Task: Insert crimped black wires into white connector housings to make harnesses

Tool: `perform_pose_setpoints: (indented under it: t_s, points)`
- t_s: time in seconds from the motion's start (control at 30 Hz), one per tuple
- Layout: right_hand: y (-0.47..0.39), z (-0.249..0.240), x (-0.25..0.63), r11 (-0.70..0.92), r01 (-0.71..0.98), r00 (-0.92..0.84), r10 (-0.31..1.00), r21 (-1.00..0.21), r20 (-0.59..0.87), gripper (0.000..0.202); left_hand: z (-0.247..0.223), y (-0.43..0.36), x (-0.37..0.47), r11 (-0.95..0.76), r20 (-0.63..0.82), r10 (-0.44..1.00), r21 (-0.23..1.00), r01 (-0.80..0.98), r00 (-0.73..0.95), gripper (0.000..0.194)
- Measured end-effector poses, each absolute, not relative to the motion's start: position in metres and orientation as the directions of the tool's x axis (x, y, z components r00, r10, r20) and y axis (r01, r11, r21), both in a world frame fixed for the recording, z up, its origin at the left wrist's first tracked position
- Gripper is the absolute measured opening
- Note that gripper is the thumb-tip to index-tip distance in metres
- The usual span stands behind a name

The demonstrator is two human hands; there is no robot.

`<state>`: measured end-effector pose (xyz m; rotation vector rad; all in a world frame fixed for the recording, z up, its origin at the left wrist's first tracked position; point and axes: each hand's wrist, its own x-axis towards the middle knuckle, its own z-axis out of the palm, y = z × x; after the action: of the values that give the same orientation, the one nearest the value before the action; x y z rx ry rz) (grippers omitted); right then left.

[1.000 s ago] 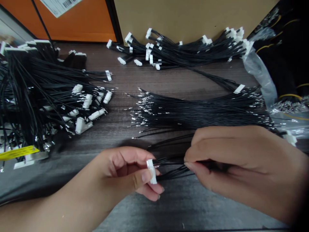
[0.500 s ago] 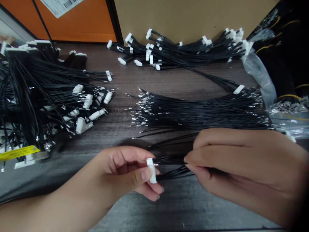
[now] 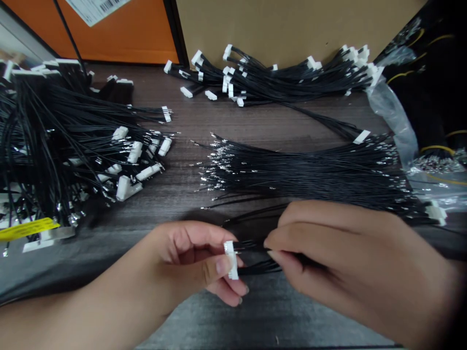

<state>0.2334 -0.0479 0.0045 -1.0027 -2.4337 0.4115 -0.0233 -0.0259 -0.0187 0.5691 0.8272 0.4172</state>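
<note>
Pinched between the thumb and fingers of my left hand (image 3: 197, 265) is a white connector housing (image 3: 231, 260). Several black wires (image 3: 257, 267) run from its right side toward my right hand (image 3: 339, 262). The right thumb and forefinger are pressed together on a black wire close to the housing; its tip is hard to make out. A few wires with metal terminals reach the upper part of the housing. Just beyond my hands lies a wide bundle of loose black wires (image 3: 310, 170) with bare metal terminals at both ends.
Finished-looking black cables with white connectors (image 3: 292, 78) lie along a cardboard panel (image 3: 292, 29). To the left is a large heap of wired connectors (image 3: 54, 121) with a yellow label (image 3: 29, 229). Clear plastic bags (image 3: 394, 112) holding more wires sit at the right, and an orange box (image 3: 116, 34) stands behind.
My right hand has moved left, bringing its pinched fingers closer to the housing. My left hand keeps its grip nearly in place. A white connector at the right has come into fuller view.
</note>
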Motion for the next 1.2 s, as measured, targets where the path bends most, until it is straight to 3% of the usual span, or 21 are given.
perform_pose_setpoints:
  t_s: [0.1,0.3,0.43,0.53,0.63,0.73,1.03,1.2]
  points:
    - [-0.05,-0.002,0.225,0.725,0.601,-0.638,0.689,-0.337,0.344,0.041,-0.021,-0.027,-0.022,0.777,-0.578,0.545,0.621,-0.105,0.608,0.019]
    - [-0.054,-0.006,0.231,0.785,0.538,-0.717,0.618,-0.308,0.322,0.034,-0.021,-0.026,-0.02,0.781,-0.587,0.531,0.62,-0.082,0.611,0.026]
    - [-0.056,-0.005,0.234,0.764,0.586,-0.722,0.644,-0.27,0.254,0.028,-0.025,-0.027,-0.022,0.764,-0.554,0.538,0.639,-0.09,0.635,0.026]
    - [-0.054,-0.003,0.227,0.774,0.584,-0.709,0.633,-0.243,0.311,0.031,-0.028,-0.029,-0.023,0.759,-0.553,0.544,0.645,-0.09,0.631,0.029]
    - [-0.049,0.0,0.219,0.792,0.509,-0.72,0.607,-0.337,0.337,0.037,-0.027,-0.032,-0.021,0.742,-0.559,0.568,0.666,-0.082,0.604,0.03]
    - [-0.045,0.004,0.219,0.766,0.468,-0.761,0.603,-0.441,0.238,0.038,-0.024,-0.036,-0.019,0.73,-0.586,0.581,0.682,-0.043,0.565,0.024]
    - [-0.056,0.006,0.214,0.643,0.606,-0.62,0.751,-0.468,0.228,0.035,-0.011,-0.029,-0.014,0.769,-0.638,0.539,0.639,-0.013,0.55,0.026]
    - [-0.055,0.003,0.21,0.611,0.638,-0.611,0.772,-0.469,0.174,0.03,-0.018,-0.033,-0.015,0.714,-0.567,0.596,0.698,-0.052,0.569,0.011]
